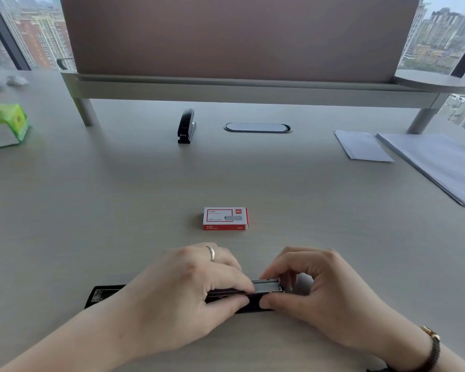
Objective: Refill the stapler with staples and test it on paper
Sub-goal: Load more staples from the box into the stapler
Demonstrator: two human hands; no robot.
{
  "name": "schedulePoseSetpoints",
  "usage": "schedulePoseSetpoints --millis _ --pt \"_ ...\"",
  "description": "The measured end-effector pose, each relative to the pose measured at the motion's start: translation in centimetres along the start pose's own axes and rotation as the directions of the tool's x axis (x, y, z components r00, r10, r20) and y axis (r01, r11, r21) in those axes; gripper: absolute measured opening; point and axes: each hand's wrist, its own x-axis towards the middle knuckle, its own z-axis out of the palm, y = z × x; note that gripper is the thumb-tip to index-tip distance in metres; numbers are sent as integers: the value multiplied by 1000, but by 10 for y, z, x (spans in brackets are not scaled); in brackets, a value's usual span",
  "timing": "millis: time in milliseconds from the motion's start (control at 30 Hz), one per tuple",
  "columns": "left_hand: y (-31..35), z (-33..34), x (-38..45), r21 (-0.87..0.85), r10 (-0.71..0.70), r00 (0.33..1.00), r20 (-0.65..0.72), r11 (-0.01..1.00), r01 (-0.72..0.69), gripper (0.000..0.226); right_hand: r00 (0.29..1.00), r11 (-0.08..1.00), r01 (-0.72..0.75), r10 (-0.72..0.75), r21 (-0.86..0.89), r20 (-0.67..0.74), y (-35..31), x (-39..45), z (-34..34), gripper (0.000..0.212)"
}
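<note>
A black stapler (pixel 105 292) lies flat and swung open on the desk near the front edge, its lid stretched out to the left. My left hand (pixel 188 288) holds the stapler's middle, fingers curled over the metal staple channel (pixel 266 287). My right hand (pixel 314 288) pinches the right end of that channel between thumb and fingers; whether a staple strip sits in it I cannot tell. A red and white staple box (pixel 225 218) lies closed just beyond my hands. Sheets of white paper (pixel 440 162) lie at the far right.
A second black stapler (pixel 186 126) stands at the back centre beside an oval cable grommet (pixel 257 127). A smaller paper sheet (pixel 361 145) lies left of the stack. A green tissue box (pixel 6 124) sits at the far left. A raised shelf (pixel 253 87) spans the back.
</note>
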Motion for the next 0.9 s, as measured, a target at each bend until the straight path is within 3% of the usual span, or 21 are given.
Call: schedulePoseSetpoints --millis 267,400,600,800,900 --pt "3 -3 -3 3 -11 1000 20 1000 11 27 1000 1000 19 -20 -4 -15 2 0 4 19" --pt "-4 -12 -14 -48 -100 995 -19 994 99 36 999 1000 18 -18 -13 -27 3 0 5 20" --pt "-24 -30 -40 -7 -260 965 35 965 260 36 1000 1000 -6 6 -14 -18 4 0 7 16" --pt "-22 -43 -48 82 -289 951 110 956 281 24 1000 999 -19 19 -34 -10 2 0 8 17" --pt "-14 -52 -43 212 -289 949 126 942 259 26 1000 999 -22 22 -48 -13 2 0 9 17"
